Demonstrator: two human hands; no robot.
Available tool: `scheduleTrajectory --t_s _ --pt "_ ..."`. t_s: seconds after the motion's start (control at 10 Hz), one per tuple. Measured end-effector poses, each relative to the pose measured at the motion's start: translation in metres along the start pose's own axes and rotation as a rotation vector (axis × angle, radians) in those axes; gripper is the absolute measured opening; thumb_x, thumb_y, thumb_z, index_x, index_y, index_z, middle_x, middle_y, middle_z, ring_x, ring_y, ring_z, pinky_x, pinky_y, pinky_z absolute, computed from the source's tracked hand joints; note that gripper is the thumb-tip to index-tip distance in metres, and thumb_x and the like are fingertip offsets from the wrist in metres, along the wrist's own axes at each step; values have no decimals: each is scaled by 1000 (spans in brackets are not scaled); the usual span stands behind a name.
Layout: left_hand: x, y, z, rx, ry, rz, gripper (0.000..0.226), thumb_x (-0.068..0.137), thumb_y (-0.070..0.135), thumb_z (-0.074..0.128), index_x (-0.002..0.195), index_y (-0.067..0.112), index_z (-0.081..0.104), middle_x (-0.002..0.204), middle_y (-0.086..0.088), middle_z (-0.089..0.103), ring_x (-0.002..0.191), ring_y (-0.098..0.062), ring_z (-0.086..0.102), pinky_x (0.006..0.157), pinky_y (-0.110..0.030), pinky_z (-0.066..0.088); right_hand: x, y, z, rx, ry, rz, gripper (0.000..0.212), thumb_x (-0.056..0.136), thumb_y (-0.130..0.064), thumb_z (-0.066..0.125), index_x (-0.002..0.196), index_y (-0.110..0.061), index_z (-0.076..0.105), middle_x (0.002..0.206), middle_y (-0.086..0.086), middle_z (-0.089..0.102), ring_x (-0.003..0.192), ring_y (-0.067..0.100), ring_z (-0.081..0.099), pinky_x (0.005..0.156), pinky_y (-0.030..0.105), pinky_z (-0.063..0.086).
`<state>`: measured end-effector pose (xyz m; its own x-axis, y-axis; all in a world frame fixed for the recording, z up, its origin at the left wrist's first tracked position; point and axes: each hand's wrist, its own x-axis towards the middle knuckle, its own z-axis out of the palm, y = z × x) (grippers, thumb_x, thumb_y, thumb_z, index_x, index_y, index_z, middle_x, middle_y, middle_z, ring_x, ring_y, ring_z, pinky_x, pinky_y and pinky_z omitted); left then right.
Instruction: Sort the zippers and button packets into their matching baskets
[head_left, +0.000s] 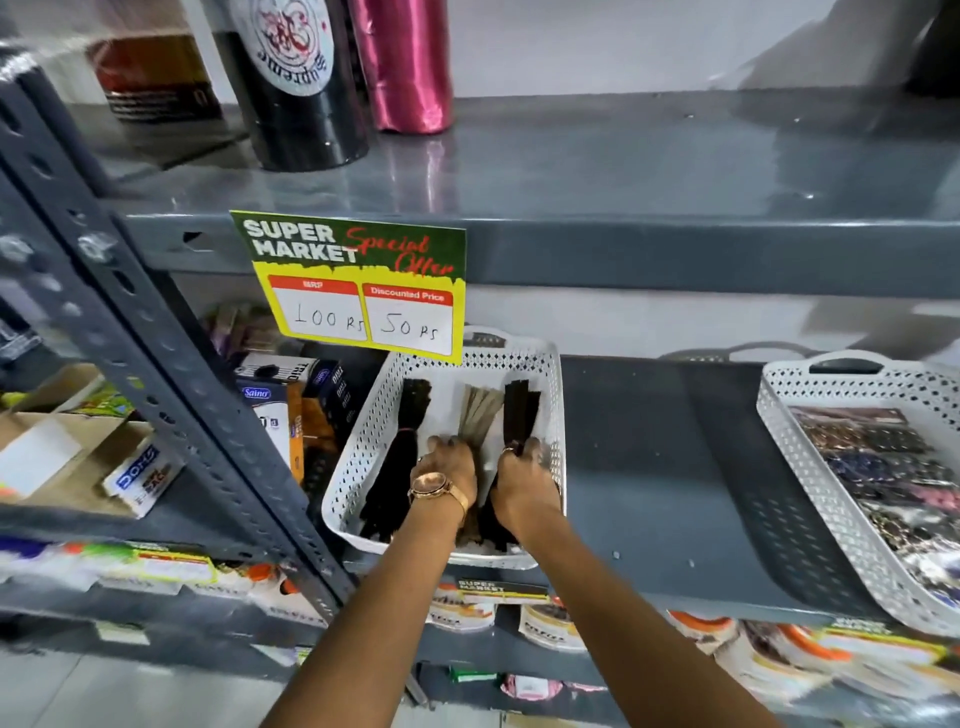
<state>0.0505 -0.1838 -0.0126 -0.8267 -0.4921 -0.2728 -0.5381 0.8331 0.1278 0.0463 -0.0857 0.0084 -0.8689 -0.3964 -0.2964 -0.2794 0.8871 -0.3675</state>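
Two white perforated baskets stand on the grey metal shelf (649, 467), well apart from each other. The left basket (550, 410) holds three bundles of zippers: a black bundle (400, 467) along its left side, a beige bundle (480, 408) in the middle, and another black bundle (521, 413) on the right. The right basket (795, 441) is filled with button packets (883, 467); they overlap too much to count.

Both of the person's hands are inside the left basket. The left hand (449, 470), with a gold watch (434, 486) on its wrist, rests palm-down with fingers curled over the near end of the beige bundle; whether it truly clamps the bundle cannot be told from above. The right hand (522, 486) is closed around the right-hand black bundle, whose strips fan out beyond the fingers toward the back of the basket and also show below the wrist at the front rim. The left black bundle lies untouched just beside the left hand.

One yellow and green price sign (358, 283) hangs from the shelf edge above, overlapping the basket's back rim.
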Motion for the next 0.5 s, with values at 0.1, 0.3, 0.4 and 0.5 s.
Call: scheduleTrajectory --t_s 0.1,0.3,0.4,0.5 --pt "0 4 -1 40 29 -16 43 94 10 41 136 3 39 139 -18 37 124 -40 50 99 -47 45 0 -1 1 -133 24 -23 50 87 -4 54 136 -4 44 150 24 22 131 40 42 110 44 37" --pt "-10 10 -4 178 113 -48 42 97 13 36 138 5 41 139 -18 42 127 -36 46 89 -38 49 -5 -2 3 -378 21 -55 55 89 -12 54 140 -1 37 149 26 28 141 42 23 120 48 20" --pt "-20 11 -20 137 222 3 41 95 17 42 136 8 43 141 -15 42 131 -35 42 81 -35 49 -1 5 -6 -314 125 -149 52 89 -14 55 138 -2 42 150 22 28 141 41 20 119 50 20" --pt "-25 14 -26 170 347 57 50 93 20 43 140 6 33 146 -20 36 135 -38 34 96 -47 43 2 18 -21 -163 237 -244 52 91 -11 47 141 -1 36 155 18 22 146 36 13 120 45 20"
